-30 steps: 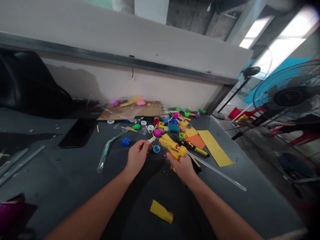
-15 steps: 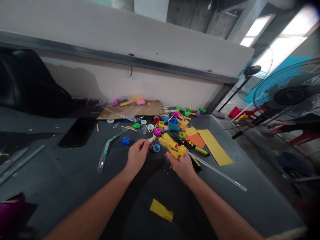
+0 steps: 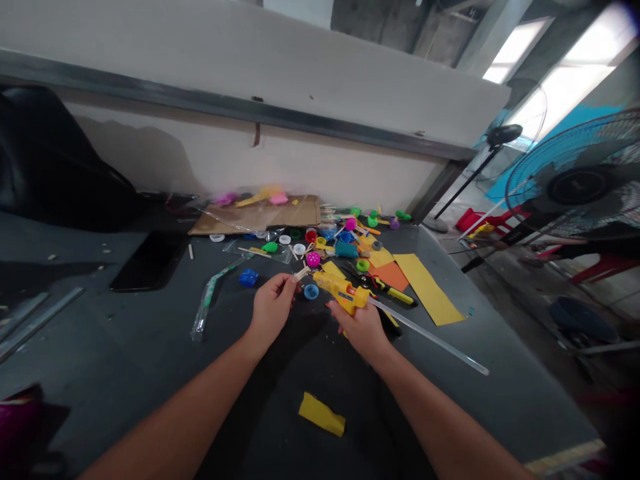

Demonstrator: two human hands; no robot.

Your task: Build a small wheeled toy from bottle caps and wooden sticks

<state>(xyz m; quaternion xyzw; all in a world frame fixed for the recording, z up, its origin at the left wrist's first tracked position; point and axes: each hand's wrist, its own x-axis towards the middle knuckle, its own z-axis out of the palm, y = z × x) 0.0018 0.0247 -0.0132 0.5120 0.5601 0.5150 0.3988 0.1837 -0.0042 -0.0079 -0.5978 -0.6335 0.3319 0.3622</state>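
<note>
My right hand [image 3: 361,327] is wrapped round the handle of a yellow hot glue gun [image 3: 345,291]. A long clear glue stick [image 3: 435,339] juts out of its back end toward the right. Between the thumb and fingers of my left hand [image 3: 273,305] are short wooden sticks [image 3: 301,273], pale and thin. The gun's nozzle points left, close to the stick ends; whether they touch I cannot tell. A blue bottle cap [image 3: 311,292] lies on the table between both hands. Just beyond the sticks sits a pink dotted cap [image 3: 313,259].
Yellow paper [image 3: 429,290], black-and-yellow pliers [image 3: 395,293] and several coloured caps lie right of centre. Cardboard [image 3: 255,217] rests against the wall side. A phone [image 3: 147,263], a black bag [image 3: 55,160] and a yellow scrap [image 3: 321,414] are on the table. A fan [image 3: 580,185] stands at right.
The view has shifted slightly, so the table's things sit a little higher and further left. Both hands keep their hold, with the gun's nozzle still beside the sticks.
</note>
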